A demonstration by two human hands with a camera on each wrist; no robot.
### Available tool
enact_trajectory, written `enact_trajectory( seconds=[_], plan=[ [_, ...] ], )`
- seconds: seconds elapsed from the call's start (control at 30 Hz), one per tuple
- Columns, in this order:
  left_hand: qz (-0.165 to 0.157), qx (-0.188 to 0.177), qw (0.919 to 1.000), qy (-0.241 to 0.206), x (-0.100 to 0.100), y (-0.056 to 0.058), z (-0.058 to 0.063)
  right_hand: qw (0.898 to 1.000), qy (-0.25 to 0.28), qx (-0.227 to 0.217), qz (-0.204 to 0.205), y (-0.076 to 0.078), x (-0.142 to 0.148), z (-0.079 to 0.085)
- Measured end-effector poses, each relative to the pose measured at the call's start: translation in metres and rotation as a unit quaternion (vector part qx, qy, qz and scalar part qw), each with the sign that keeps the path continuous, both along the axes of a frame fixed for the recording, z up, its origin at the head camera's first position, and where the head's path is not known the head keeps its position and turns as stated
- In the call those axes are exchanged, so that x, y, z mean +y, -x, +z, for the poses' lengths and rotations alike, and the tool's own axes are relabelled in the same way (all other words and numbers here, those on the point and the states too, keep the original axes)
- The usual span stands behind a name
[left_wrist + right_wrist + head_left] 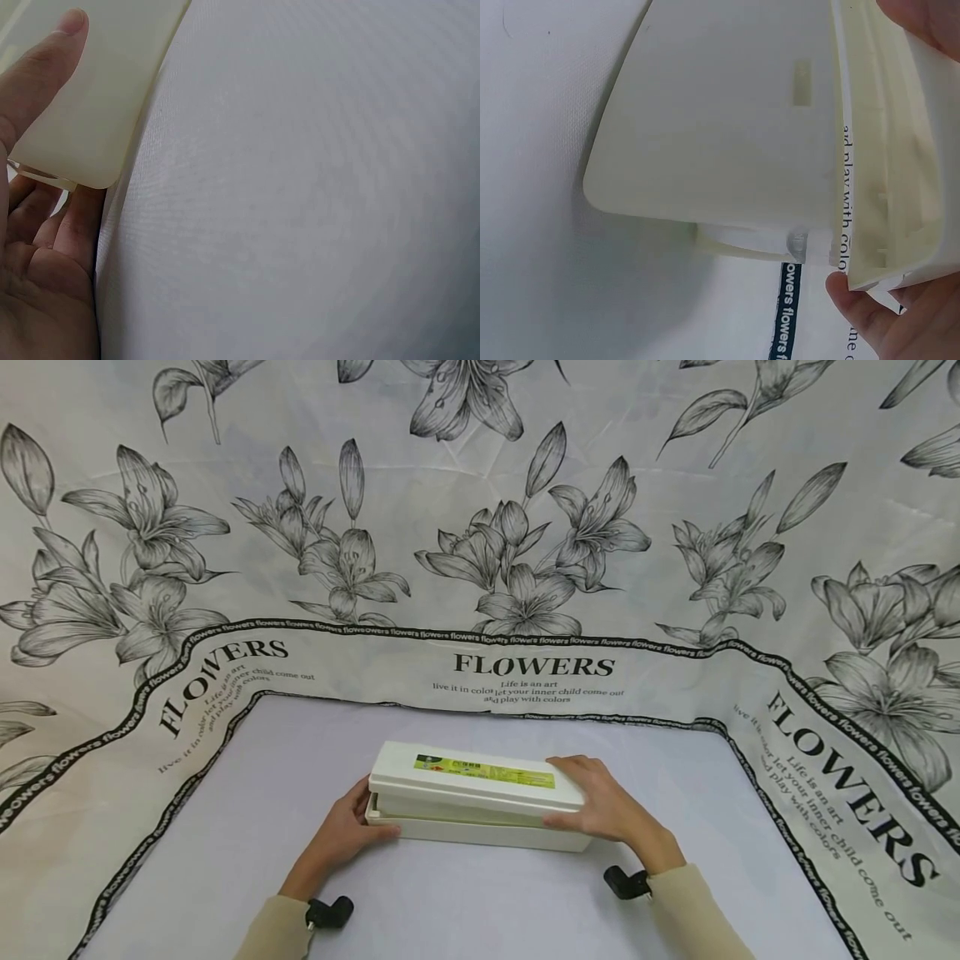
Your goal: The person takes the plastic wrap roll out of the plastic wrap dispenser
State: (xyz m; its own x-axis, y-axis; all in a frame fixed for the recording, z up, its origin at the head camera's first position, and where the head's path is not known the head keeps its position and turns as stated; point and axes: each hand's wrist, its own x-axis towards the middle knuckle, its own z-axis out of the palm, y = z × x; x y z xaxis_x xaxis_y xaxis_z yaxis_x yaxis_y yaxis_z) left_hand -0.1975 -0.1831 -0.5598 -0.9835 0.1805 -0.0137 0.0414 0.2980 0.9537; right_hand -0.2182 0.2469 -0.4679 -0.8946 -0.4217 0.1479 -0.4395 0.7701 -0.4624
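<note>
A long white plastic box stands on the table, its base [487, 835] under a separate white lid [465, 789] with a yellow-green label on top. The lid is partly off: a gap shows along the front. In the right wrist view, the lid [941, 150] stands apart from the base [705, 112] at the right end. My right hand [603, 797] grips the lid's right end, thumb in front and fingers behind. With its thumb on the front wall and fingers round the left end, my left hand [348, 827] holds the base [105, 97]. The box's inside is mostly hidden.
A pale white cloth [465, 910] covers the table. Behind it and along both sides rises a floral fabric [525, 681] with a black printed border. Small black devices [330, 912] sit at both wrists, by the beige sleeves.
</note>
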Motion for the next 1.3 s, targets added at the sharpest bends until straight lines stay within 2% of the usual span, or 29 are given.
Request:
enact_trajectory(
  seconds=[0.33,0.6,1.3],
  plan=[
    [-0.019,0.011,0.999,-0.039,-0.001,0.001,-0.003,1.0,0.012,0.013,-0.012,-0.001,0.01,-0.004],
    [-0.029,0.015,0.9981,-0.052,-0.004,0.002,-0.004,0.999,0.018,0.016,-0.02,-0.004,0.013,-0.002],
    [-0.033,0.018,0.9973,-0.064,-0.005,0.002,-0.005,0.998,0.023,0.031,-0.042,-0.012,0.027,-0.001]
  ],
)
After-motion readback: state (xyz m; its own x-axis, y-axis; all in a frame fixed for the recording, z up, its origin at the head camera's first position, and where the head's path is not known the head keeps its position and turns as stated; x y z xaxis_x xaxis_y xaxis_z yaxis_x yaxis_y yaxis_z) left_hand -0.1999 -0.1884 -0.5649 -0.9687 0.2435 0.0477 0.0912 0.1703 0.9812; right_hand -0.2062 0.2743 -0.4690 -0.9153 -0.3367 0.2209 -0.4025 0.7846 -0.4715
